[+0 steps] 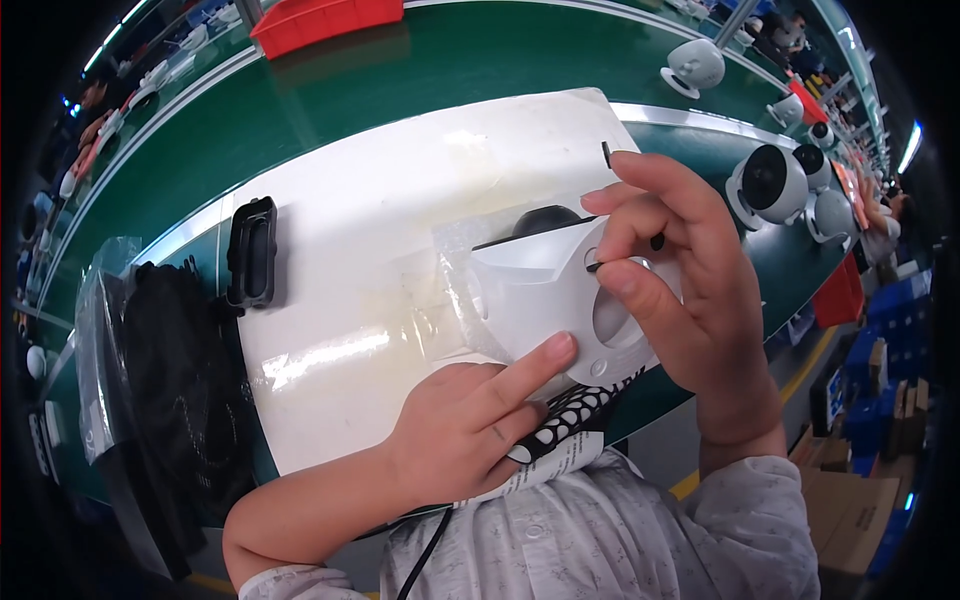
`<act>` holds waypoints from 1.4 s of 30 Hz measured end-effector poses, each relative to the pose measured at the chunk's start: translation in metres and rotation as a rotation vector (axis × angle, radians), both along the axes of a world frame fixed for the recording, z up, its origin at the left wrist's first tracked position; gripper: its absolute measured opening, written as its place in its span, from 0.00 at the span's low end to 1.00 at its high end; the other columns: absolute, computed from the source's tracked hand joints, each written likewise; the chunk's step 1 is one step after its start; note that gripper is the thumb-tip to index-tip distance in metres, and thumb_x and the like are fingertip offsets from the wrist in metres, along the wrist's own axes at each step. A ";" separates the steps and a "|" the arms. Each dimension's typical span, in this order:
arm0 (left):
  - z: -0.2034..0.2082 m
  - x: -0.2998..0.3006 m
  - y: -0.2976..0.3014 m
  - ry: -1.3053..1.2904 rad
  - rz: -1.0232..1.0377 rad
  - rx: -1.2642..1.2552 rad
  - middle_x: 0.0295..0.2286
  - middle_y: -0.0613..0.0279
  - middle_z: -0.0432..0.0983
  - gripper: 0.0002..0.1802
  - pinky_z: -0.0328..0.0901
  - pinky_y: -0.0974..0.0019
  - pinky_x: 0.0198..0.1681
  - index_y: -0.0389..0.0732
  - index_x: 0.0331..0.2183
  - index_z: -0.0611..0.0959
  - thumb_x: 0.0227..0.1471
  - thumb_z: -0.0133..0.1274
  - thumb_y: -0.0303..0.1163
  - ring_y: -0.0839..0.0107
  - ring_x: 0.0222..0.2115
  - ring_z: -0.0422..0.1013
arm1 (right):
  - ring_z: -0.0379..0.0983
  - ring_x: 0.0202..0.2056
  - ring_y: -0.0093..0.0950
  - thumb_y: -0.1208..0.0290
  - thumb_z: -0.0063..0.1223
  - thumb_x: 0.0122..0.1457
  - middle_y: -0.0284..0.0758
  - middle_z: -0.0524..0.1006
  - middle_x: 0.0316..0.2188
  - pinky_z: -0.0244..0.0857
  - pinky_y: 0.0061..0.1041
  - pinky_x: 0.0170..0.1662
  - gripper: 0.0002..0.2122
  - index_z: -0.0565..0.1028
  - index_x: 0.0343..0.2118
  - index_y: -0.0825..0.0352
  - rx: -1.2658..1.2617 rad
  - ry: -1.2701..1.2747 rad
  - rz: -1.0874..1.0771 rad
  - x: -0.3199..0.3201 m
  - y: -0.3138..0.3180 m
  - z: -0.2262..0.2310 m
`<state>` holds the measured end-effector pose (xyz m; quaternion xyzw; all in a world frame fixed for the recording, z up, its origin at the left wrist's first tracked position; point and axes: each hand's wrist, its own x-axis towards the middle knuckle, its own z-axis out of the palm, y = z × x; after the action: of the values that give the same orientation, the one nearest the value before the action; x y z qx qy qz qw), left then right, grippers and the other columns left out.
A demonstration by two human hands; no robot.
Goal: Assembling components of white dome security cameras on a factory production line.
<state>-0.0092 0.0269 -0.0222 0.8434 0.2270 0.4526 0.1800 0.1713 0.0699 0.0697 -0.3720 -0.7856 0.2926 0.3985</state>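
A white plastic housing (pixel 535 290) with a round opening rests tilted over bubble wrap (pixel 455 260) on the white work board. A dark rounded part (pixel 545 218) shows behind its far edge. My left hand (pixel 450 430) steadies the housing from the near side, index fingertip pressed on its surface and the other fingers curled. Over the housing's right side, my right hand (pixel 695 260) pinches a small black piece (pixel 594 267) between thumb and a finger. Another small dark piece (pixel 606 154) shows by the raised fingertips. The housing's underside is hidden.
A black tray (pixel 253 255) lies on the left of the white board (pixel 330 230). Left of it are a black bag (pixel 185 380) and clear plastic (pixel 100 350). White round-headed devices (pixel 770 185) stand at right; a red bin (pixel 325 25) is at the back.
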 end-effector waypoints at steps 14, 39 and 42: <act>0.002 -0.002 -0.001 0.049 0.013 -0.010 0.50 0.51 0.58 0.10 0.62 0.64 0.21 0.34 0.20 0.74 0.26 0.53 0.24 0.64 0.20 0.66 | 0.64 0.47 0.38 0.70 0.52 0.48 0.38 0.71 0.40 0.38 0.46 0.56 0.13 0.68 0.38 0.63 0.534 -0.728 -0.166 0.001 -0.031 0.016; 0.004 0.006 -0.003 -0.005 0.050 -0.073 0.50 0.51 0.59 0.07 0.63 0.66 0.25 0.34 0.17 0.72 0.24 0.52 0.23 0.65 0.22 0.67 | 0.52 0.54 0.45 0.67 0.49 0.52 0.42 0.63 0.49 0.45 0.35 0.54 0.08 0.74 0.32 0.63 0.459 -0.212 -0.250 0.017 -0.056 -0.059; 0.004 0.006 -0.003 -0.029 0.057 -0.093 0.50 0.51 0.60 0.07 0.64 0.67 0.25 0.34 0.17 0.73 0.25 0.52 0.22 0.65 0.22 0.67 | 0.52 0.54 0.43 0.63 0.50 0.51 0.40 0.64 0.48 0.39 0.36 0.55 0.10 0.75 0.33 0.61 0.521 -0.440 -0.327 0.018 -0.064 -0.058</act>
<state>-0.0035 0.0243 -0.0186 0.8206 0.2689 0.4588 0.2093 0.1893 0.0058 0.0114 -0.4327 -0.8307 -0.0714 0.3429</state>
